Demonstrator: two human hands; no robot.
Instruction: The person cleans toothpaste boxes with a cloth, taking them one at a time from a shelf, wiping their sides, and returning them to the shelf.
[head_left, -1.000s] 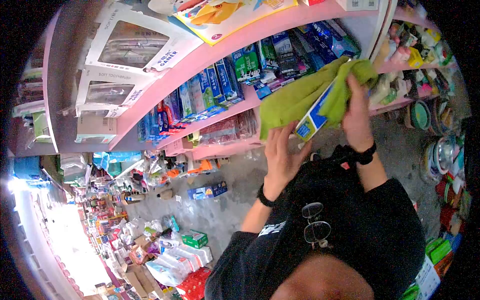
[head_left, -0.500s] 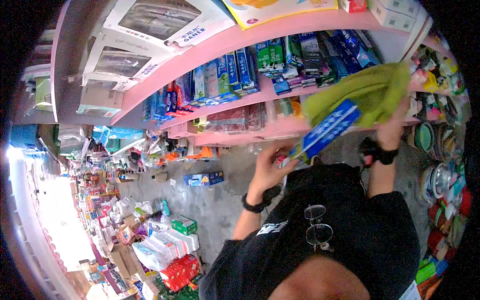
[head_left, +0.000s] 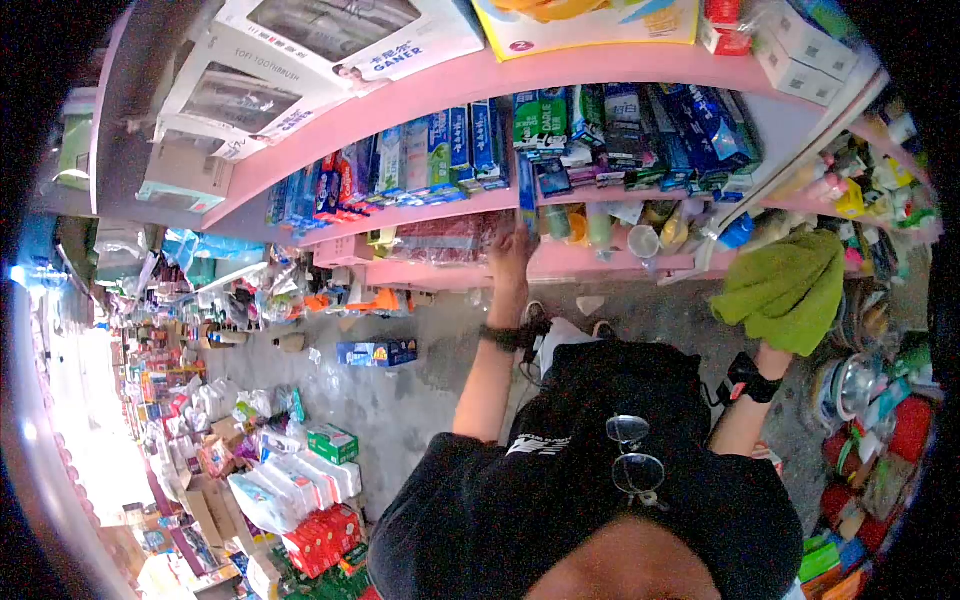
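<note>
My left hand (head_left: 509, 252) reaches to the pink shelf (head_left: 385, 222), its fingers closed on the near end of a narrow blue toothpaste box (head_left: 527, 190). The box points inward, in the gap between a row of upright toothpaste boxes (head_left: 470, 145) and a green Darlie box (head_left: 541, 120). Off to the right, a green cloth (head_left: 780, 285) drapes over my right hand (head_left: 776, 356). Most of that hand is hidden under it; the cloth hangs bunched from its grip, away from the toothpaste.
Large toothbrush cartons (head_left: 340, 40) stand on the shelf above. Cups and bottles (head_left: 645, 240) line the lower shelf. A blue carton (head_left: 377, 353) lies on the grey floor, with white packs (head_left: 300, 480) and red packs (head_left: 325, 540) at lower left. Metal basins (head_left: 850, 385) stand at right.
My left hand has moved forward to the shelf with the blue toothpaste box, which was against the cloth before. My right hand has drawn back and down with the green cloth.
</note>
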